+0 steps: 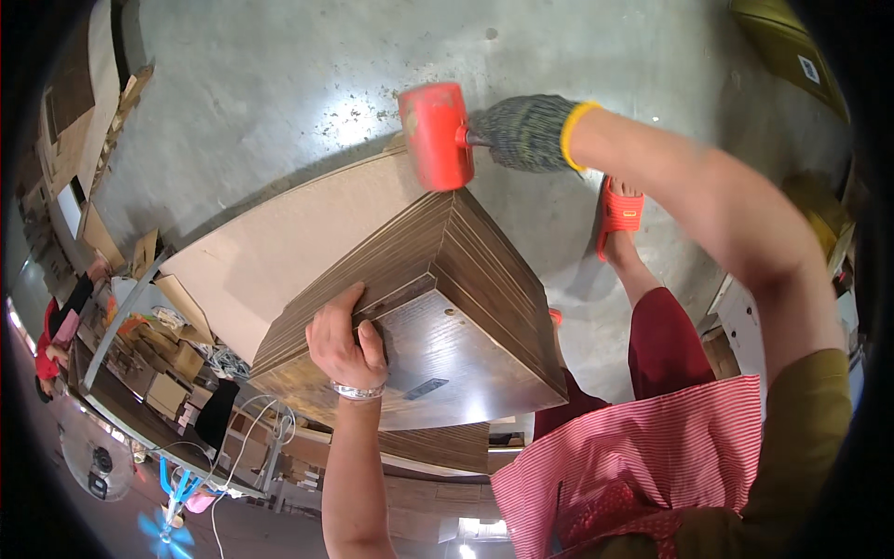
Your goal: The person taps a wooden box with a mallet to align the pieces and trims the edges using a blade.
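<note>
A thick stack of dark brown wood-grain boards (484, 326) stands in front of me, its layered edges meeting at a corner. My left hand (343, 340), bare and with a bracelet at the wrist, rests on the top board near its left edge, thumb and forefinger apart. In a dark knitted glove with a yellow cuff, my right hand (526, 133) grips the handle of a red mallet (436, 135). The mallet's head is just above the stack's far corner in the picture; whether it touches the boards I cannot tell.
A large pale board (298, 238) extends from beneath the stack toward the far left. Scrap boards and cartons (172, 368) clutter the left side, along with a blue fan (168, 533) and loose cables. Another person in red (58, 340) is at the far left.
</note>
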`<move>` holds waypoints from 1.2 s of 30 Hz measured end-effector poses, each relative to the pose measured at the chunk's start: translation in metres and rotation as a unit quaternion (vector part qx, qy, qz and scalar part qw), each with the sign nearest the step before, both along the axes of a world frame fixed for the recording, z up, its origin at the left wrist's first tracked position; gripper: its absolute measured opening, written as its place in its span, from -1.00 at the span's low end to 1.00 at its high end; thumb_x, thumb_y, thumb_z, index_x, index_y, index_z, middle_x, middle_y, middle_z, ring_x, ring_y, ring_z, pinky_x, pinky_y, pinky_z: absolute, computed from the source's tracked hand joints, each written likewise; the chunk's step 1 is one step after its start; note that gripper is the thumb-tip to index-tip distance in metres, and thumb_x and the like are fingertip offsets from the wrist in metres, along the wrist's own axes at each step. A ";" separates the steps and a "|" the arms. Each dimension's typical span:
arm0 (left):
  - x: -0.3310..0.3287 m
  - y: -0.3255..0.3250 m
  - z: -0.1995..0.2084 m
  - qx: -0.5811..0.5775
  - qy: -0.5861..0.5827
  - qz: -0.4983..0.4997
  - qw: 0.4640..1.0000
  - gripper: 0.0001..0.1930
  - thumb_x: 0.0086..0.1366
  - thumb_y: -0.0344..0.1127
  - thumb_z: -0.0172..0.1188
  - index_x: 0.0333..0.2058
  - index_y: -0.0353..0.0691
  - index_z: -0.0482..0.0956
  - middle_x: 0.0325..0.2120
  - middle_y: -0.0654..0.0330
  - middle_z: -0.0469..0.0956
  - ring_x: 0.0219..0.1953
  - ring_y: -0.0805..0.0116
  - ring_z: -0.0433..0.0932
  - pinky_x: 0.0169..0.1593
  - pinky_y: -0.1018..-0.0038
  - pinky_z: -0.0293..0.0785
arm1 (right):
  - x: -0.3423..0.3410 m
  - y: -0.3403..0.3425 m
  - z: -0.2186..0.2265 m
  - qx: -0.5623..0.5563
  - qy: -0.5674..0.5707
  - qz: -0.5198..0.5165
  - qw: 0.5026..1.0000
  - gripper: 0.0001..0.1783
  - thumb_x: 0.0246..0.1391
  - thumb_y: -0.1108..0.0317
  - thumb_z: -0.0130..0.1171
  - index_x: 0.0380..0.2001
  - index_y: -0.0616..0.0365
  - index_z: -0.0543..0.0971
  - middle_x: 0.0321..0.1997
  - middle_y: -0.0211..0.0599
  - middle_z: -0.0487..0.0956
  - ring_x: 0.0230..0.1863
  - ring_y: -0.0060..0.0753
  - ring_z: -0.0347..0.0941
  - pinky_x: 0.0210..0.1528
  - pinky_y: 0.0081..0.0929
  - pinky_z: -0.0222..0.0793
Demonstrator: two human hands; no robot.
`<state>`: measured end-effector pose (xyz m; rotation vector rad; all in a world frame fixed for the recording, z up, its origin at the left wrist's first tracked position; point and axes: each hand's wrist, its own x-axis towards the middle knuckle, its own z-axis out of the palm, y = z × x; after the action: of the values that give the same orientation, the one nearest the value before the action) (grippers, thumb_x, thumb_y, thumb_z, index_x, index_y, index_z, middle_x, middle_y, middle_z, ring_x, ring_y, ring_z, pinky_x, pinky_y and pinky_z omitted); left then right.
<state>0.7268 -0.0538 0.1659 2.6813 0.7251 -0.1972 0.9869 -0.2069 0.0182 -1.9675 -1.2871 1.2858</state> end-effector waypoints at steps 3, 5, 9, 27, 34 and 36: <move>-0.004 0.003 -0.005 0.001 -0.017 -0.015 1.000 -0.54 0.28 0.01 -0.22 -0.27 -0.23 0.55 -0.41 0.13 0.56 -0.38 0.20 0.51 -0.28 0.41 0.28 | 0.029 0.045 0.030 -0.285 0.136 0.138 0.939 -0.58 0.18 0.08 -0.14 0.02 0.04 0.37 -0.26 -0.29 0.51 -0.47 -0.33 0.42 -0.53 -0.25 0.39; -0.002 0.002 -0.005 0.000 -0.018 -0.014 1.000 -0.53 0.28 0.02 -0.22 -0.27 -0.23 0.55 -0.41 0.13 0.56 -0.38 0.20 0.50 -0.28 0.41 0.27 | 0.035 0.046 0.031 -0.278 0.133 0.108 0.945 -0.59 0.17 0.10 -0.13 0.03 0.01 0.37 -0.25 -0.26 0.51 -0.50 -0.29 0.42 -0.59 -0.26 0.38; -0.003 0.003 -0.005 0.007 -0.020 -0.016 1.000 -0.53 0.27 0.03 -0.21 -0.29 -0.22 0.55 -0.41 0.13 0.56 -0.39 0.20 0.50 -0.29 0.40 0.27 | 0.035 0.053 0.033 -0.253 0.077 0.162 0.951 -0.59 0.16 0.08 -0.12 0.02 -0.05 0.41 -0.16 -0.27 0.51 -0.37 -0.20 0.43 -0.41 -0.23 0.38; -0.003 0.001 -0.005 0.018 -0.005 -0.018 1.000 -0.55 0.32 -0.04 -0.28 -0.31 -0.20 0.55 -0.43 0.13 0.53 -0.38 0.15 0.47 -0.26 0.36 0.27 | -0.012 -0.033 0.023 -0.161 0.250 -0.207 0.932 -0.65 0.05 0.18 0.03 -0.13 0.10 0.33 -0.38 -0.29 0.41 -0.55 -0.42 0.42 -0.61 -0.38 0.41; -0.004 0.001 -0.005 0.010 -0.019 -0.019 1.000 -0.50 0.29 0.02 -0.25 -0.28 -0.25 0.56 -0.39 0.11 0.57 -0.35 0.19 0.53 -0.24 0.40 0.28 | -0.123 -0.100 0.047 -0.189 0.416 -0.476 0.752 -0.72 0.07 0.21 0.01 -0.23 0.15 0.32 -0.43 -0.32 0.36 -0.51 -0.47 0.41 -0.47 -0.46 0.41; -0.001 0.000 -0.004 0.004 -0.017 -0.023 1.000 -0.51 0.29 0.01 -0.26 -0.27 -0.25 0.56 -0.39 0.11 0.58 -0.34 0.18 0.53 -0.24 0.39 0.28 | -0.139 -0.096 0.057 -0.153 0.167 -0.322 0.919 -0.67 0.07 0.21 0.01 -0.16 0.15 0.30 -0.42 -0.15 0.41 -0.44 -0.23 0.47 -0.35 -0.33 0.40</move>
<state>0.7256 -0.0542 0.1616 2.7033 0.6553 -0.1595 0.8475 -0.3028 0.0751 -1.9991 -0.2361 1.4309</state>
